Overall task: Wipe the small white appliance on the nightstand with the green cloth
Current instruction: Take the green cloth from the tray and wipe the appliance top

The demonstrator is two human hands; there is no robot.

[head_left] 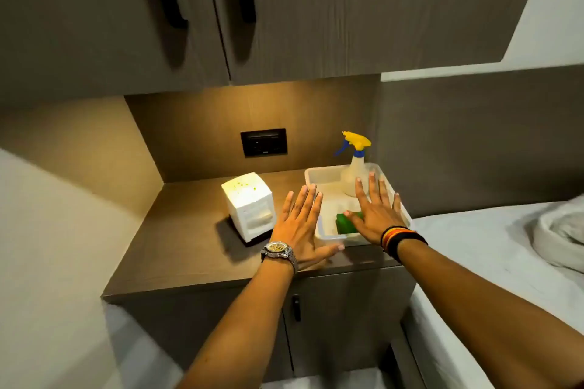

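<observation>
The small white appliance [249, 205] stands on the brown nightstand [177, 249], with green specks on its top. The green cloth [344, 224] lies folded in a white plastic tray [319, 175] to its right, partly hidden by my right hand. My left hand [300, 224], with a watch on the wrist, is flat with fingers spread between the appliance and the tray, holding nothing. My right hand [376, 215], with dark wristbands, hovers over the tray with fingers spread, its thumb at the cloth.
A spray bottle [355, 167] with a yellow and blue trigger stands at the back of the tray. A black wall socket [264, 142] sits behind. Cupboards [284, 9] hang overhead. A bed with white sheets [505, 256] lies at right.
</observation>
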